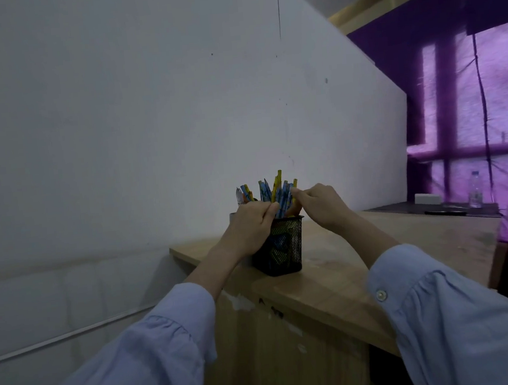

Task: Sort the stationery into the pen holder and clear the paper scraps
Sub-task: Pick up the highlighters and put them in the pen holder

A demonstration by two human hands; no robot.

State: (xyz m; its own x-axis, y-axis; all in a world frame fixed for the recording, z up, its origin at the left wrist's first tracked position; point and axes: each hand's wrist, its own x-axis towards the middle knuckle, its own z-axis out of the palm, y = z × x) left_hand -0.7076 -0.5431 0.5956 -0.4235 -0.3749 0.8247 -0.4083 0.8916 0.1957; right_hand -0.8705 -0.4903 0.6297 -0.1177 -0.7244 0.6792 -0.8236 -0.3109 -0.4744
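The pens (pixel 278 191), a blue and yellow bundle, stand upright in the black mesh pen holder (pixel 282 251), which sits on the desk (pixel 375 261) near its corner by the wall. Both hands close on that bundle from opposite sides. The left hand (pixel 249 223) has its fingers curled around the shafts just above the holder's rim, thumb pressed against them. The right hand (pixel 321 205) pinches the upper ends of the pens with its fingertips (pixel 295 191), slightly higher than the left grip. Between the two grips the bundle fans out a little.

The step in hand looks like settling or evening out the pens already dropped in, so the sorting seems nearly done. The next move probably calls for letting go gently, so that nothing tips the light holder so close to the desk's edge, then turning to the paper scraps, none of which I can make out in this view.

Just behind the left knuckles stands a second cluster (pixel 244 193) of pens; its container is mostly hidden. Well beyond the right hand, at the desk's far end, are a clear bottle (pixel 475 188) and a white box (pixel 427 199) before a purple curtain (pixel 485 110).
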